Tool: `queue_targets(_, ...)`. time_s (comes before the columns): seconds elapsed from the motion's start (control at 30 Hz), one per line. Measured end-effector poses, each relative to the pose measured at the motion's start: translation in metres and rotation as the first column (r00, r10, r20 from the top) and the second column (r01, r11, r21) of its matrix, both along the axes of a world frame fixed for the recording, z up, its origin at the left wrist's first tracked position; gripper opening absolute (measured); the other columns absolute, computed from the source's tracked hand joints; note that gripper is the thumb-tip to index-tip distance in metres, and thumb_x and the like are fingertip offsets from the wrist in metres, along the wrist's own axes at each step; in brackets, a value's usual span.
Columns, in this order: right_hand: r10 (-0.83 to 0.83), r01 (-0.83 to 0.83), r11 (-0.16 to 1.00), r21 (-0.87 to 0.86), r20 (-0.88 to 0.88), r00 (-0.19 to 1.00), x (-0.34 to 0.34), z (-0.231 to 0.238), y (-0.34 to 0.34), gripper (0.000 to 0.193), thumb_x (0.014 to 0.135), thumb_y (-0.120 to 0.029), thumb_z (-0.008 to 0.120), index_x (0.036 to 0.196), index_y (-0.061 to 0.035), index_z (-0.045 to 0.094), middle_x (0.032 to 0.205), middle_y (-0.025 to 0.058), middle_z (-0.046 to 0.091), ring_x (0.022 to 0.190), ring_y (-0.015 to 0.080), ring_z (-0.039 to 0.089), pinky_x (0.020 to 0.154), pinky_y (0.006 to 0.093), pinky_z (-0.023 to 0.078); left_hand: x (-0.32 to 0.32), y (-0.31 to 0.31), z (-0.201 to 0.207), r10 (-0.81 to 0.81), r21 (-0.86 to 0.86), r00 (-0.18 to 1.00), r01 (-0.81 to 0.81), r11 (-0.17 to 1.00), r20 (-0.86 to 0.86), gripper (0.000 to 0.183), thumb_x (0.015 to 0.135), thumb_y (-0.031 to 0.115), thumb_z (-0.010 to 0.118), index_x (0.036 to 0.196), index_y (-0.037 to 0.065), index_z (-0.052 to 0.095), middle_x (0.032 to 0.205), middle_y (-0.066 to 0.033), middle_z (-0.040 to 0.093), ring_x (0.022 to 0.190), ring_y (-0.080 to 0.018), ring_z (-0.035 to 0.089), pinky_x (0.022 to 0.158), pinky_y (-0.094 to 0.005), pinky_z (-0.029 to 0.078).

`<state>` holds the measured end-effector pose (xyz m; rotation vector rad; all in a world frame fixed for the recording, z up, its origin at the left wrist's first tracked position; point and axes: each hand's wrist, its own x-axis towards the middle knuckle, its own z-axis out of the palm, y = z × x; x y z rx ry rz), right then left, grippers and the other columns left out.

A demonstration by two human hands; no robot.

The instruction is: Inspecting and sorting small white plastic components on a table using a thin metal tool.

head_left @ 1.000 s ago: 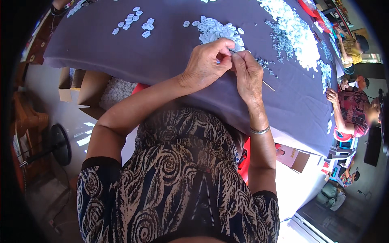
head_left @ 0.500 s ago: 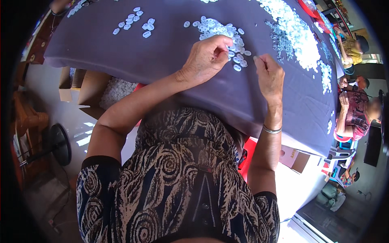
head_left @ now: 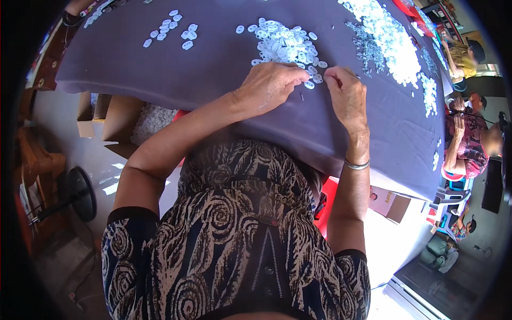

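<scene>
A loose pile of white oval plastic pieces (head_left: 281,47) lies on a dark cloth at the far middle of my view. At its near edge is my left hand (head_left: 271,88), back upward, thumb and fingers pinched together. Whatever they hold is hidden. To the right, my right hand (head_left: 348,98) is also closed in a pinch, its fingertips turned toward the left hand. I cannot make out what is in it. Between the hands, a few ovals lie at the pile's edge. A tiny dark pin-like piece (head_left: 302,97) rests on the cloth below my left fingertips.
Small metal pieces (head_left: 369,49) are spread beside a large heap of white parts (head_left: 396,56) at the right. A smaller group of ovals (head_left: 186,35) lies far left. An open carton (head_left: 120,117) with white parts stands below the table. Other people (head_left: 469,144) sit along the right.
My left hand has come nearer and its fingers cover less of the pile. My right hand has shifted left, toward it. The tiny pin-like piece now shows on the cloth.
</scene>
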<state>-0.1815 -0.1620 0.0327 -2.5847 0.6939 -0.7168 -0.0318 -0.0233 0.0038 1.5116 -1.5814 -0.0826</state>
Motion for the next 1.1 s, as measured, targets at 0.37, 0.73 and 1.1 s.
queue_targets(0.37,0.079,-0.08,0.994,-0.073,-0.027,0.997,0.008,-0.009,0.007,0.021,0.075,-0.007,0.07,0.094,-0.0008,0.062,0.079,0.0101,0.058,0.062,0.0203,0.058,0.059,0.0321,0.047,0.0,-0.001,0.008,0.021,-0.066,0.985,-0.032,0.997,-0.169,0.013,0.083,0.003,0.056,0.094,0.005,0.061,0.086,-0.0094,0.064,0.067,-0.0276,0.063,0.059,-0.0352,0.05)
queue_targets(0.73,0.091,-0.092,0.995,0.045,0.03,0.995,0.015,-0.011,0.017,0.02,0.076,-0.003,0.066,0.096,-0.0029,0.063,0.076,0.0073,0.06,0.06,0.014,0.056,0.059,0.0284,0.047,0.001,-0.001,0.004,0.001,-0.036,0.978,-0.009,0.999,-0.21,0.016,0.083,-0.003,0.057,0.098,0.003,0.059,0.083,-0.0081,0.061,0.071,-0.018,0.061,0.062,-0.0281,0.049)
queue_targets(1.1,0.069,-0.093,0.97,0.223,0.113,0.991,0.016,0.004,0.029,0.02,0.082,0.0,0.061,0.101,-0.0044,0.061,0.082,0.0081,0.065,0.072,0.0125,0.064,0.066,0.0272,0.051,0.004,-0.002,0.005,0.029,-0.088,0.982,-0.046,0.995,-0.184,0.024,0.079,0.0,0.057,0.102,0.005,0.056,0.087,-0.0109,0.06,0.076,-0.029,0.063,0.066,-0.0357,0.051)
